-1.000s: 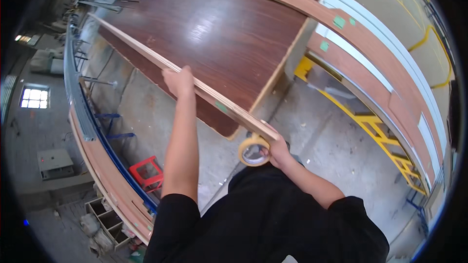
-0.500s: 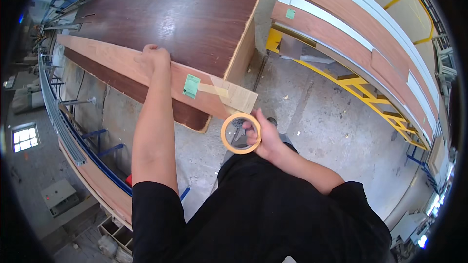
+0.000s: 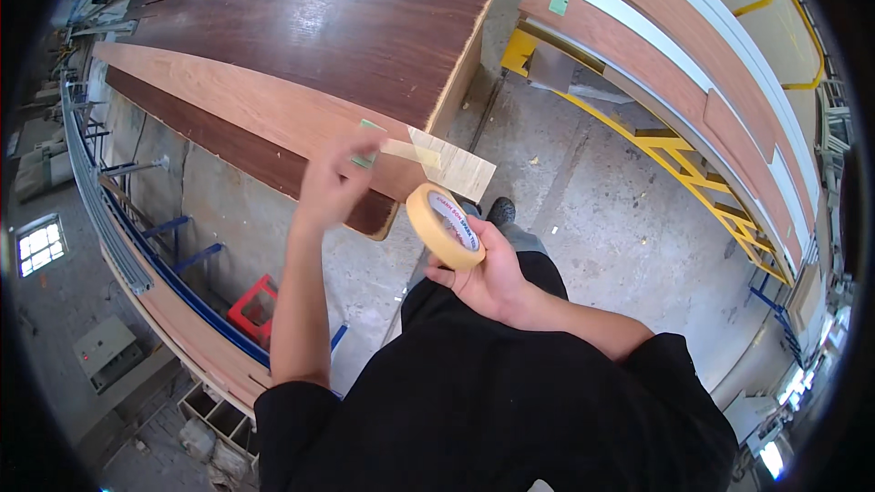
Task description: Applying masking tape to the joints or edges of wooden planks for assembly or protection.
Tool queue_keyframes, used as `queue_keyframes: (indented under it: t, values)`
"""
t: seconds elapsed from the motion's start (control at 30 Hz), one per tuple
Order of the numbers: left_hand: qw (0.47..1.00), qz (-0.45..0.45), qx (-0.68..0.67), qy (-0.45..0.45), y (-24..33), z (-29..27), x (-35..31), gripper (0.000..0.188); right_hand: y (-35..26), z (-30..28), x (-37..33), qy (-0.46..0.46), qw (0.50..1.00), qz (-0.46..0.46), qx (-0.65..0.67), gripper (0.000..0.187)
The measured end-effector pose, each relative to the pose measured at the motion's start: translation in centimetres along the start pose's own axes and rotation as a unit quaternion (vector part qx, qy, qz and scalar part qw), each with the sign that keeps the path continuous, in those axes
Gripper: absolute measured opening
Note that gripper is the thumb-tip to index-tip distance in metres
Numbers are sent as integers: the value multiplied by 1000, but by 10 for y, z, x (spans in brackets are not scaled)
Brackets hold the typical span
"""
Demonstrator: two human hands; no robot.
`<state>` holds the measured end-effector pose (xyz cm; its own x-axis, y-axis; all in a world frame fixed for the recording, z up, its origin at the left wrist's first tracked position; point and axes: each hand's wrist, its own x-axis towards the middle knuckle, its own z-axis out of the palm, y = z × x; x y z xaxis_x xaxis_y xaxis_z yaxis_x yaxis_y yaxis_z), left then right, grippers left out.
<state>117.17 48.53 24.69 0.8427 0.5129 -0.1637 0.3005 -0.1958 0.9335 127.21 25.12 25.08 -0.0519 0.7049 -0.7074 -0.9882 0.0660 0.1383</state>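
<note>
My right hand (image 3: 497,278) is closed round a roll of yellowish masking tape (image 3: 428,228), tilted so its printed inner core shows. My left hand (image 3: 337,182) is raised over a long, light reddish wood board (image 3: 237,105), a little blurred, its fingers apart and nothing seen in them. Beneath its fingertips, a green label (image 3: 366,160) on the board is partly covered. A pale wood piece (image 3: 460,169) sits at the board's near right end, with a strip of tape (image 3: 410,152) running across the joint.
The board rests on a dark brown panel-topped table (image 3: 365,27) with a rough edge. To the right, a yellow rack (image 3: 656,150) bears long boards. A blue-framed rack (image 3: 182,246) stands left, by a red plastic stool (image 3: 255,310). Concrete floor (image 3: 602,228) lies between.
My left hand has lifted off the board and come nearer, toward the label. The tape roll has turned in my right hand, from face-on to tilted.
</note>
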Motion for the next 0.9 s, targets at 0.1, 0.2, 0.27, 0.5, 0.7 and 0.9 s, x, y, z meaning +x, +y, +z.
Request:
queue_keyframes:
  t: [0.1,0.2,0.27,0.5,0.7,0.9]
  values:
    - [994,63,-78,-32,7,36,-28,35,-5,-13,8,-78,995,46,-34,39]
    - [995,41,-85,-9,5,49,-27,29,-1,-6,3,-95,992,46,-70,43]
    - [996,10,-93,-3,-4,48,-19,25,-4,3,-4,-45,987,42,-151,42]
    - [996,78,16,28,3,29,22,29,-65,-10,-9,-38,742,-391,-543,68]
    - [977,-38,-212,8,-4,34,43,32,-94,104,57,-260,355,-475,-762,69]
    - [977,-49,-122,165,-3,32,38,24,-106,148,118,-447,264,-355,-777,60]
